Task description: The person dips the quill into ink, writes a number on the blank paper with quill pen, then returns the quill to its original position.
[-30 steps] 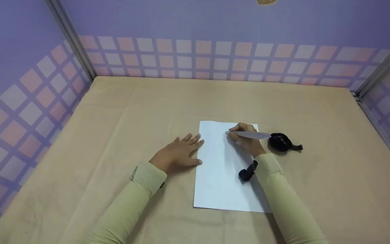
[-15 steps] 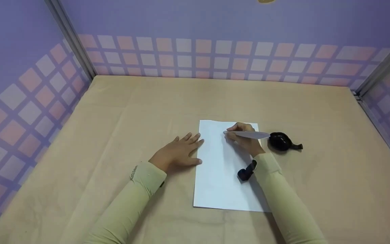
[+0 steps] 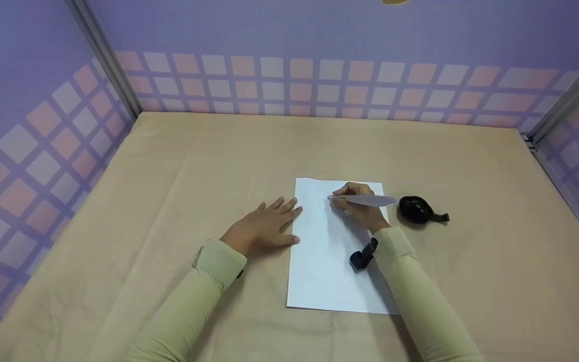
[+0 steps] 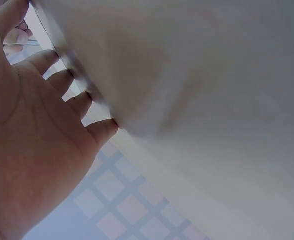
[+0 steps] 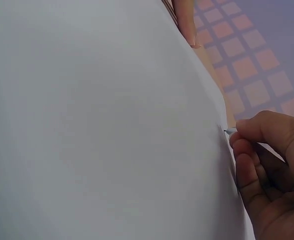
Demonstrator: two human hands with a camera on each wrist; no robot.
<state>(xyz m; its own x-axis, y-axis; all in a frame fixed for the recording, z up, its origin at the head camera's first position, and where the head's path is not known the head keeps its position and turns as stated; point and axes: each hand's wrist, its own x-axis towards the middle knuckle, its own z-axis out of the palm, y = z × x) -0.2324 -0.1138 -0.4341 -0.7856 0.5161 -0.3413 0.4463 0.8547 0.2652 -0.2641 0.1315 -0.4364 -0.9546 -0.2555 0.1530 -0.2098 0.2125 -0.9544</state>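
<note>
A white sheet of paper (image 3: 317, 274) lies lengthwise on the cloth-covered table. My right hand (image 3: 366, 215) rests over its upper part and pinches a white quill-shaped pen (image 3: 370, 200), whose broad end points right. In the right wrist view, the pen's tip (image 5: 229, 131) pokes out between thumb and fingers, right at the paper's surface. My left hand (image 3: 264, 226) lies flat with fingers spread, fingertips and thumb at the sheet's left edge. The left wrist view shows the palm of that hand, with the fingers along the paper edge.
Just right of the paper sits a small glossy black pot (image 3: 416, 210) with a short stem. A black wrist camera (image 3: 362, 259) hangs from the right sleeve over the sheet. Tiled-pattern walls (image 3: 269, 83) bound the beige table (image 3: 209, 151) at back and sides.
My right hand has slid slightly left across the paper with the pen, widening the gap to the black pot. My left hand stays where it was.
</note>
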